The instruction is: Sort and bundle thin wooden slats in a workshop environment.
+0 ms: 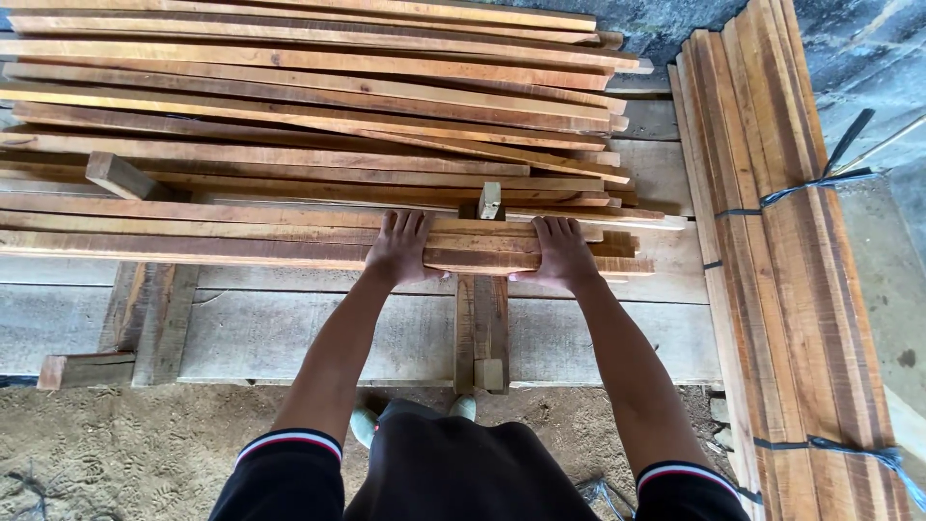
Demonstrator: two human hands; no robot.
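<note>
Setting: rough grey plank platform (pixel 289 338) on a sandy dirt floor (pixel 125 453), dark stone wall (pixel 849 58) behind, seen from above
Left hand: the left hand (pixel 397 247) lies palm down, fingers stretched flat and together, pressing on the front slats; it is laid open on the wood, not curled round anything
Right hand: the right hand (pixel 562 253) lies the same way just to the right, fingers spread forward over the top, thumb side turned inward; laid open too, gripping nothing
Front slats: the front slats (pixel 193 241), a few long reddish-brown strips stacked on each other, run left to right along the near edge of the pile, and both hands rest on their top face near the right end
Between the hands: a short pale wooden block (pixel 490 200) stands upright just behind the slats, and a narrow upright post (pixel 482 328) drops from under them down the front of the platform
Slat pile: the slat pile (pixel 309 106) fills the platform from the hands back to the far edge, the strips lying roughly parallel with ragged right ends
Loose offcut: a stubby offcut (pixel 118 175) lies askew on the pile toward the left edge
Bundle: a tied bundle of long boards (pixel 781 270) lies along the platform's right edge at right angles to the pile, bound by dark straps (pixel 815 183)
Person: black sleeves with red and white cuffs (pixel 289 444), dark shorts, pale shoe (pixel 365 425) on the dirt
</note>
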